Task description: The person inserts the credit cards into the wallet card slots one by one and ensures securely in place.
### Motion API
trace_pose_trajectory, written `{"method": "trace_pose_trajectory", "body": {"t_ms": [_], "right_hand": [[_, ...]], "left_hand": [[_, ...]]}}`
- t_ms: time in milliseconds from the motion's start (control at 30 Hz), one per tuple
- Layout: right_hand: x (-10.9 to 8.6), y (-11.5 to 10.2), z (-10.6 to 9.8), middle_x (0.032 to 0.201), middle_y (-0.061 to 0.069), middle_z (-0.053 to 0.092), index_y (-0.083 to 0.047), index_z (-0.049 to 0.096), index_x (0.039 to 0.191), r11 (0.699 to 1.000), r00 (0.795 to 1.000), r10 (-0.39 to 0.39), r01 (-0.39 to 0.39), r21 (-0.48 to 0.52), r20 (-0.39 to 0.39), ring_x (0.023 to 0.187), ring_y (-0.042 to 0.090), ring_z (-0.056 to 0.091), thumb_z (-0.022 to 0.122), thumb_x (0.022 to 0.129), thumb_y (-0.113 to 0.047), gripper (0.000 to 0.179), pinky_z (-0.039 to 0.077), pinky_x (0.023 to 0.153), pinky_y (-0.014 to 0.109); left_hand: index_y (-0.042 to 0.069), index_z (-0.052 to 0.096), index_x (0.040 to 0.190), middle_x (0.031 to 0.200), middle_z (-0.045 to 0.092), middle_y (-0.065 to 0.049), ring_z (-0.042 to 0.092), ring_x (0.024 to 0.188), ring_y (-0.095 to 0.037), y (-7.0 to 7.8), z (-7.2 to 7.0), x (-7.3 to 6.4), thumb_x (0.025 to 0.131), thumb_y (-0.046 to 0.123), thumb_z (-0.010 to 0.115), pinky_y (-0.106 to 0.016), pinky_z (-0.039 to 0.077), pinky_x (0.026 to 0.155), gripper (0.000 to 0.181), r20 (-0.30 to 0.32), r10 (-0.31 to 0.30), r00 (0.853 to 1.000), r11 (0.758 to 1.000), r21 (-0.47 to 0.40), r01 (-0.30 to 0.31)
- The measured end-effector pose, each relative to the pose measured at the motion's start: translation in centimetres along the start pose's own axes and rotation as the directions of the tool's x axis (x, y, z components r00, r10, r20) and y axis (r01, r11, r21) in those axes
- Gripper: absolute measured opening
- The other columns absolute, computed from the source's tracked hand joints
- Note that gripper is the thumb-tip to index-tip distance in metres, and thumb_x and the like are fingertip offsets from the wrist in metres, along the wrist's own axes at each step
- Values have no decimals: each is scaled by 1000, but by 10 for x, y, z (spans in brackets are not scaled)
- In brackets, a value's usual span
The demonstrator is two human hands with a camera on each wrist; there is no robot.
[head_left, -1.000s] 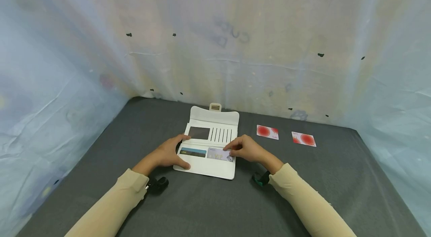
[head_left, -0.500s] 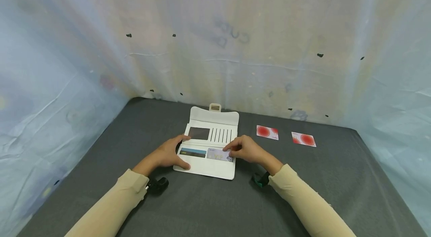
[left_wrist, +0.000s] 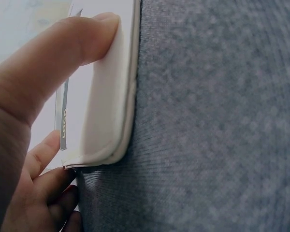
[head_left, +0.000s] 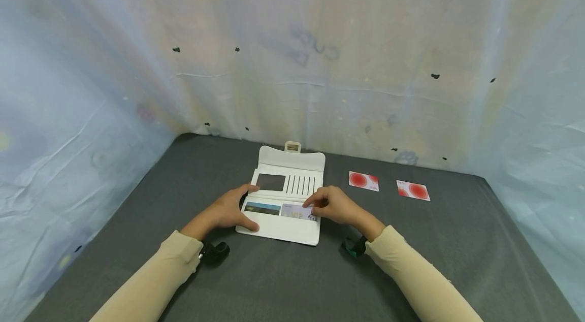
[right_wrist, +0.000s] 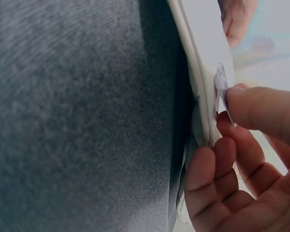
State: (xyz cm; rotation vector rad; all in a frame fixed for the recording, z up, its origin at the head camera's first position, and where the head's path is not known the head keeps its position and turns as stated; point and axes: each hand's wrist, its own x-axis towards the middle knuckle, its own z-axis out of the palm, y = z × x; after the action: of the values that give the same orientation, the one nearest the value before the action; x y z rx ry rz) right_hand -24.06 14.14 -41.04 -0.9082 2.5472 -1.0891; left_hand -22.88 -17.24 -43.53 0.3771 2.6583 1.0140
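An opened white wallet [head_left: 279, 232] lies flat on the dark table. In its lower panel, a blue and dark card [head_left: 262, 208] sits in the left part, and a pale purple card marked VIP [head_left: 293, 211] in the right part. My left hand [head_left: 228, 208] spans the wallet's left edge; the thumb presses the lower panel and a fingertip touches the upper panel. Thumb and fingers of my right hand [head_left: 337, 206] pinch the VIP card's right end. In the right wrist view, that purple card [right_wrist: 221, 87] appears nearly edge-on, partly hidden by the thumb.
The wallet's upper panel has a dark window [head_left: 271, 182] and several slots [head_left: 300, 184]; its flap with a clasp [head_left: 292, 147] points toward the back. Two red and white cards, the nearer one [head_left: 363, 181] and the farther one [head_left: 413, 190], lie to the right. Patterned sheets surround the table.
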Motion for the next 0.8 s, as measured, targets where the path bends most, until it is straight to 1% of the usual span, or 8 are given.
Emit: {"method": "trace_pose_trajectory", "body": {"t_ms": [67, 267, 533, 800], "right_hand": [[0, 1, 0, 80, 0, 63, -9, 76, 98, 1000, 1000, 4, -4, 0, 0, 67, 7, 50, 68, 85, 0, 18, 44, 59, 19], [2, 2, 1, 76, 1, 61, -8, 76, 96, 1000, 1000, -22, 22, 10, 16, 64, 6, 49, 68, 84, 2, 18, 44, 57, 20], [1, 2, 1, 76, 0, 60, -7, 76, 97, 999, 999, -41, 41, 8, 23, 66, 5, 49, 68, 83, 2, 18, 44, 59, 19], [0, 3, 3, 75, -1, 58, -8, 77, 96, 997, 995, -69, 70, -13, 68, 68, 4, 49, 68, 83, 3, 18, 45, 62, 18]], "left_hand": [[20, 41, 145, 149, 40, -17, 38, 137, -38, 0, 0, 0, 57, 42, 92, -58, 37, 103, 105, -1, -1, 1000, 1000, -4, 1], [21, 41, 145, 149, 41, -17, 39, 136, -38, -2, 2, 1, 56, 43, 92, -58, 37, 102, 105, -2, -7, 1000, 1000, 5, 7], [21, 41, 145, 150, 40, -17, 39, 136, -38, -2, 2, 2, 56, 42, 92, -58, 36, 103, 105, -3, -15, 1000, 1000, 13, 15], [23, 41, 145, 150, 40, -17, 40, 136, -37, -2, 2, 3, 56, 43, 92, -56, 37, 103, 105, -8, -26, 1000, 1000, 12, 27]]}}
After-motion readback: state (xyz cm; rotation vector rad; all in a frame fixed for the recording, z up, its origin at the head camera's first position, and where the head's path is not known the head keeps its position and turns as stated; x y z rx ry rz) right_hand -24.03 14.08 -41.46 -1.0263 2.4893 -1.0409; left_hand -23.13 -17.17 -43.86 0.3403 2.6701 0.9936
